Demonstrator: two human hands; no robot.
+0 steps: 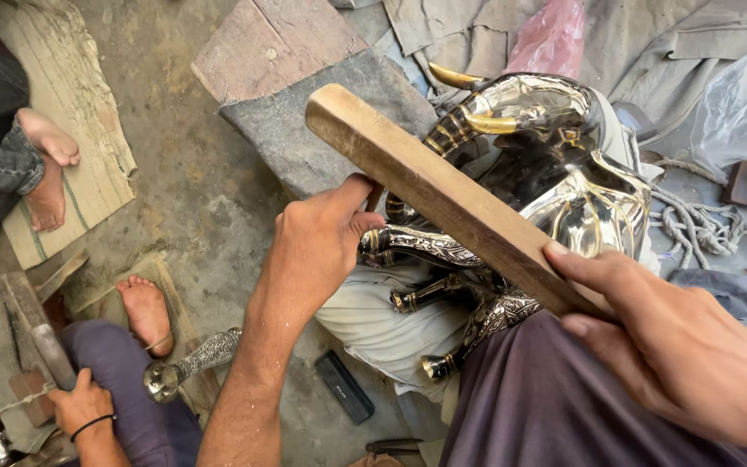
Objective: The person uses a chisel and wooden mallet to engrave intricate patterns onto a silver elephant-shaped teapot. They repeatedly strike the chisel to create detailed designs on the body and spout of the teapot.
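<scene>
Wooden bar (443, 195), right hand (676, 346), gleaming engraved metal figure (564, 182)

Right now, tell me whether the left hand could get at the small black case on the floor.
Probably yes: the left hand grips the metal bull's leg, but open floor lies between it and the black case.

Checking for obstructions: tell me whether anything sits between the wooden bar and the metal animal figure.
Nothing visible does. The wooden bar, held by the right hand, lies across the metal figure; the left hand grips its leg beside the bar.
</scene>
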